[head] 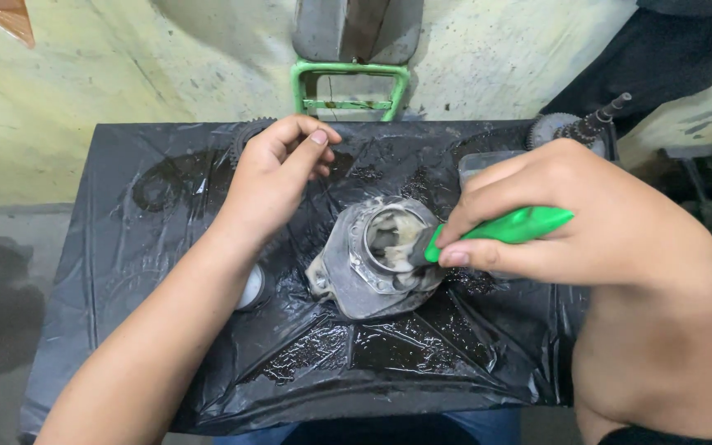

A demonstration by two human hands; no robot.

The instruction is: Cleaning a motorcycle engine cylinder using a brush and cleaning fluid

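Note:
A grey metal machine part (354, 272) with a round opening lies on a wet black plastic sheet (166, 206), its bore full of whitish foam. My right hand (587, 222) grips a green-handled brush (521, 225) whose dark bristle end pokes into the opening. My left hand (278, 169) rests loosely curled on the sheet just up and left of the part, holding nothing that I can see. My left forearm crosses the sheet from the lower left.
A toothed gear on a shaft (583, 128) sits at the sheet's far right corner, and another gear (245, 136) peeks out behind my left hand. A small round white object (250, 288) lies under my left forearm. A green metal frame (349, 86) stands against the wall.

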